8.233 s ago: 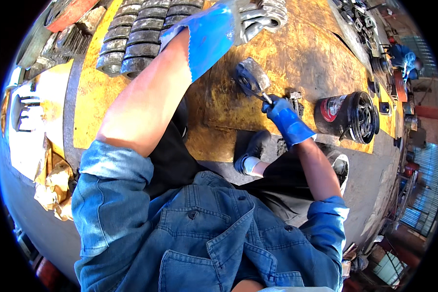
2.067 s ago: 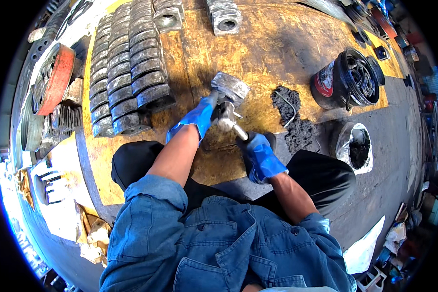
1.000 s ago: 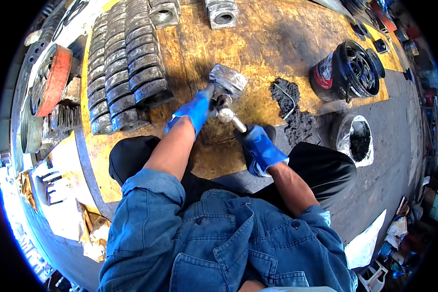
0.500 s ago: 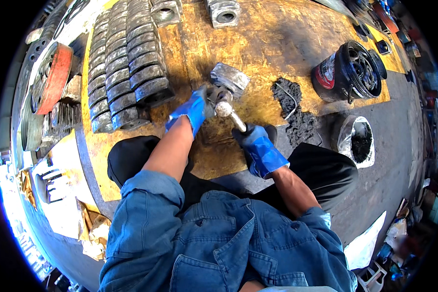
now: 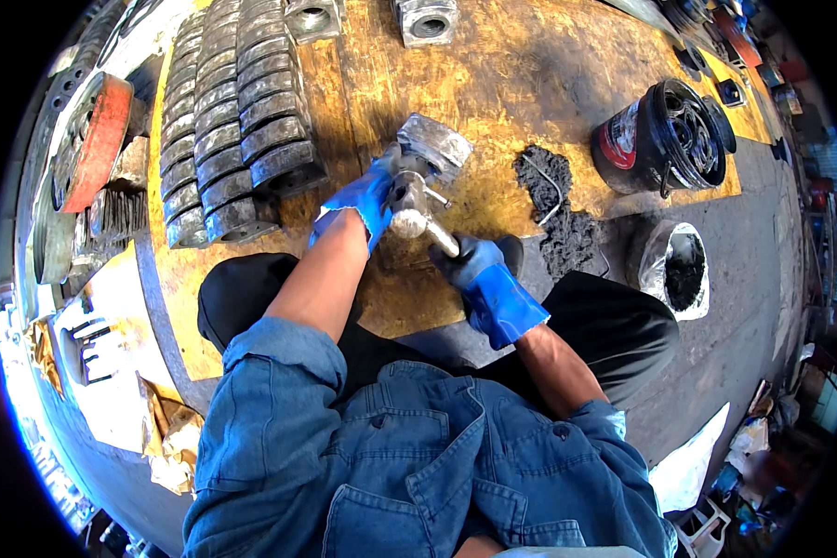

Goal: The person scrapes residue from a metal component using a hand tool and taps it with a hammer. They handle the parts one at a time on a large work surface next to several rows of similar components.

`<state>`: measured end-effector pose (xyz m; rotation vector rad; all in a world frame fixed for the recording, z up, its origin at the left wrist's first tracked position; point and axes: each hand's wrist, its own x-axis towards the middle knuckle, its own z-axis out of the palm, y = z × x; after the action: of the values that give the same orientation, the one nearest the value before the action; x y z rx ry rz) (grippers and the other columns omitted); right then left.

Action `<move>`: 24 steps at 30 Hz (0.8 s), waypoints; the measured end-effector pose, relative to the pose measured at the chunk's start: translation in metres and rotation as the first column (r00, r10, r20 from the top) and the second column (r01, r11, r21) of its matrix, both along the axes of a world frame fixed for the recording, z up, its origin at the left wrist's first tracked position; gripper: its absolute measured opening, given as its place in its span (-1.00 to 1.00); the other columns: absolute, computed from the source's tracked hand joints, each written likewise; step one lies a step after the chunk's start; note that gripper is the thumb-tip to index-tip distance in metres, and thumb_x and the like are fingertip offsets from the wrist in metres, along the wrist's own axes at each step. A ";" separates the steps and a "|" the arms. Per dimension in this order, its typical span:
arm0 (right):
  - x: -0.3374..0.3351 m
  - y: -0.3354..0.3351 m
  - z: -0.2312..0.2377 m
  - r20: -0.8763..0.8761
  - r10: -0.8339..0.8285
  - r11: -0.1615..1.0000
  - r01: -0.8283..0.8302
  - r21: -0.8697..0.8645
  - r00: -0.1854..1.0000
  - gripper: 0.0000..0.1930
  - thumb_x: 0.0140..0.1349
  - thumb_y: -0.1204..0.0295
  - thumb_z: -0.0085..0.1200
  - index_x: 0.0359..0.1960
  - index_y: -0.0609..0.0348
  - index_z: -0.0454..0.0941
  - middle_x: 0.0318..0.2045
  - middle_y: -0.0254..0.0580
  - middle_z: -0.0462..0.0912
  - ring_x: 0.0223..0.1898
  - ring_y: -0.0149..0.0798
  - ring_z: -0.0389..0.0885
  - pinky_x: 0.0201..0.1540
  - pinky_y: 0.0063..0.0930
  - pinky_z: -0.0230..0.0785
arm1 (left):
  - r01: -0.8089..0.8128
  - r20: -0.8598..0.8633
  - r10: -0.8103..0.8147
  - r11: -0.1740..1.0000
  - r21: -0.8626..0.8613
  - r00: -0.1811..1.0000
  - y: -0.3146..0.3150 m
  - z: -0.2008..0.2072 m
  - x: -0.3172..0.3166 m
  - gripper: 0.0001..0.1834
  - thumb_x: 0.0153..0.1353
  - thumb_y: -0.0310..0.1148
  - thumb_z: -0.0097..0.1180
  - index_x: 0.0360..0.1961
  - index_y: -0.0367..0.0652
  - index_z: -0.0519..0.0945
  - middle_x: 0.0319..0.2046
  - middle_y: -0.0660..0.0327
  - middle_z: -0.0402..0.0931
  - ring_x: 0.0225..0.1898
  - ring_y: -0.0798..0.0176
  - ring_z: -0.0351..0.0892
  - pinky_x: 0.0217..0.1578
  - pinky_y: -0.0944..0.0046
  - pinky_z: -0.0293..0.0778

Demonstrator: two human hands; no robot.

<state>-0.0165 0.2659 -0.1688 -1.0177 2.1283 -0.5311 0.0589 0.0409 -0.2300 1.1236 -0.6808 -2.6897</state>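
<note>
My right hand (image 5: 479,272), in a blue glove, is closed round the pale handle of a hammer (image 5: 441,239). The hammer's dark metal head reaches in beside my left hand (image 5: 365,197), also blue-gloved. My left fingers are curled at the near side of a worn grey metal block (image 5: 434,146); what they grip is partly hidden by the hammer head. A thin metal rod end (image 5: 438,197) sticks out to the right of the head. The block rests on the yellow-brown stained board (image 5: 493,84) between my knees.
Rows of curved metal blocks (image 5: 274,116) stand at the left, with a red-rimmed wheel (image 5: 100,144) beyond. Two bored blocks (image 5: 428,26) sit at the far edge. To the right are a black bucket (image 5: 656,139), a heap of dark grit (image 5: 567,223) and a white bag (image 5: 649,265).
The hammer head has come a little left and nearer to me, with my right hand shifting left. The rod end now shows beside it. My left hand stays by the block.
</note>
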 end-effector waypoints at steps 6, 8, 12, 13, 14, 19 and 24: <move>-0.016 0.003 -0.036 0.052 -0.051 0.987 0.058 -0.150 0.997 -0.68 0.22 0.04 0.19 -0.21 -0.02 0.67 -0.40 -0.08 0.73 -0.32 0.04 0.72 -0.24 -0.21 0.54 | -0.071 0.130 0.100 0.975 -0.212 0.986 0.015 0.053 -0.015 -0.33 0.50 0.11 -0.22 0.29 -0.29 0.35 0.09 -0.04 0.56 -0.04 0.03 0.63 -0.09 0.06 0.64; -0.010 -0.003 -0.012 0.265 -0.145 0.989 0.151 -0.001 0.953 -0.68 0.21 0.07 0.21 -0.23 0.05 0.67 -0.50 -0.05 0.70 -0.43 -0.04 0.71 -0.31 -0.24 0.51 | -0.146 -0.132 0.154 0.987 0.069 0.979 -0.007 0.000 -0.002 -0.32 0.49 0.15 -0.27 0.10 -0.36 0.43 -0.16 -0.05 0.55 -0.28 0.05 0.58 -0.27 0.09 0.60; -0.008 -0.002 -0.017 0.167 -0.149 0.978 0.170 -0.117 0.975 -0.64 0.21 0.03 0.21 -0.21 0.05 0.66 -0.46 -0.03 0.70 -0.37 0.00 0.72 -0.27 -0.21 0.54 | -0.036 -0.376 0.205 0.911 0.411 0.903 -0.021 -0.047 -0.016 -0.28 0.44 0.25 -0.26 -0.04 -0.33 0.49 -0.26 -0.02 0.52 -0.35 0.02 0.52 -0.35 0.02 0.57; -0.002 -0.007 -0.016 0.138 -0.108 0.970 0.135 -0.203 0.984 -0.64 0.21 0.03 0.21 -0.21 0.04 0.66 -0.42 -0.03 0.71 -0.33 0.02 0.72 -0.24 -0.20 0.55 | 0.029 -0.471 0.140 0.942 0.333 0.871 -0.028 -0.059 -0.006 -0.33 0.45 0.22 -0.26 0.04 -0.23 0.48 -0.11 -0.04 0.54 -0.21 -0.04 0.55 -0.26 -0.10 0.58; 0.003 -0.013 -0.012 0.106 -0.064 0.951 0.093 -0.294 0.992 -0.64 0.21 0.02 0.21 -0.20 0.03 0.66 -0.39 -0.02 0.71 -0.29 0.04 0.72 -0.22 -0.19 0.55 | 0.077 -0.552 0.072 0.967 0.241 0.830 -0.038 -0.070 0.007 -0.38 0.47 0.20 -0.27 0.12 -0.14 0.47 0.04 -0.06 0.56 -0.07 -0.09 0.58 -0.17 -0.21 0.60; -0.013 -0.001 -0.021 0.176 -0.049 0.995 0.063 -0.076 0.983 -0.68 0.18 0.07 0.26 -0.18 -0.03 0.67 -0.36 0.00 0.71 -0.24 0.08 0.71 -0.19 -0.16 0.56 | -0.092 0.086 0.091 0.996 0.008 0.992 -0.012 0.004 -0.022 -0.47 0.49 0.18 -0.25 -0.07 -0.06 0.51 -0.27 0.11 0.56 -0.30 0.03 0.57 -0.41 0.03 0.56; -0.015 0.001 -0.031 0.103 -0.049 0.997 0.054 -0.054 0.993 -0.62 0.17 -0.01 0.21 -0.13 -0.06 0.68 -0.35 -0.01 0.72 -0.24 0.07 0.72 -0.19 -0.17 0.56 | -0.066 -0.032 0.066 0.998 0.012 0.997 -0.008 -0.018 -0.017 -0.45 0.42 0.22 -0.14 -0.02 -0.05 0.53 -0.31 0.06 0.62 -0.46 0.08 0.55 -0.49 0.11 0.52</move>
<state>-0.0312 0.2669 -0.1995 -0.9484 2.0639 -0.6587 0.0424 0.0326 -0.2485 1.0824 -0.6130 -2.6537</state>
